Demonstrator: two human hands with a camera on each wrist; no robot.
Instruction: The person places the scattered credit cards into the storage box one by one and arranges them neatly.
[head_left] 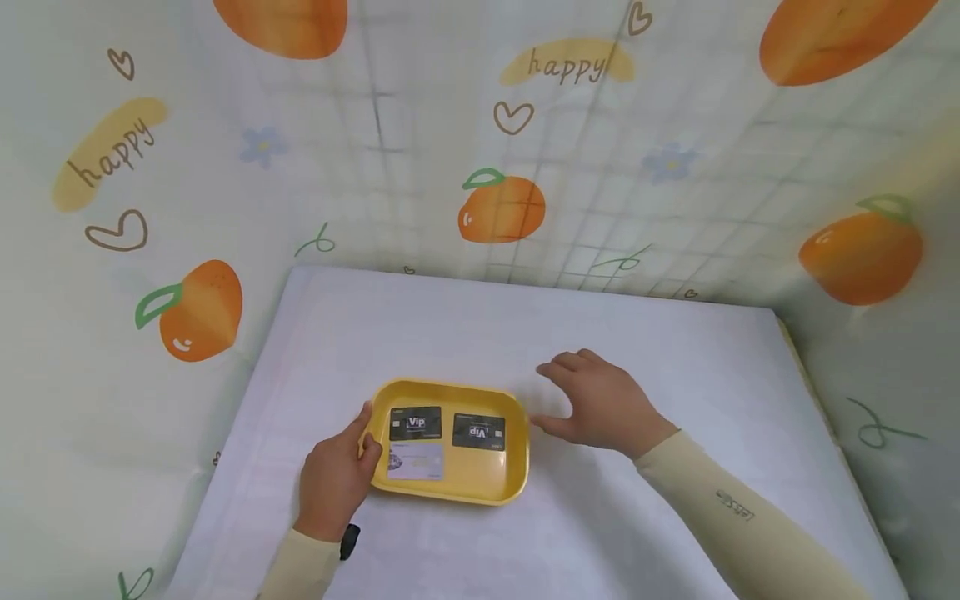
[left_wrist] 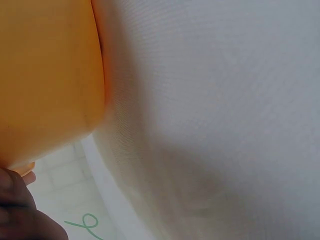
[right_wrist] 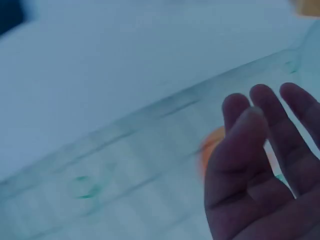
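A shallow yellow tray [head_left: 480,492] with rounded corners sits on the white table. Inside it, two black cards marked "Vip" lie at the top: the left card [head_left: 416,423] upright, the right card [head_left: 478,432] upside down. Below the left one lies a pale, light-coloured card [head_left: 416,462]. My left hand [head_left: 333,479] grips the tray's left end, thumb over the rim; the left wrist view shows the tray's yellow side [left_wrist: 50,75] close up. To the right of the tray, my right hand [head_left: 600,400] hovers with fingers spread and nothing in them, its thumb near the right rim.
The white-covered table [head_left: 675,358] stretches around the tray. Behind it and at the sides hangs a pale curtain [head_left: 420,192] printed with oranges, hearts and "happy". A dark band [head_left: 349,542] circles the left wrist.
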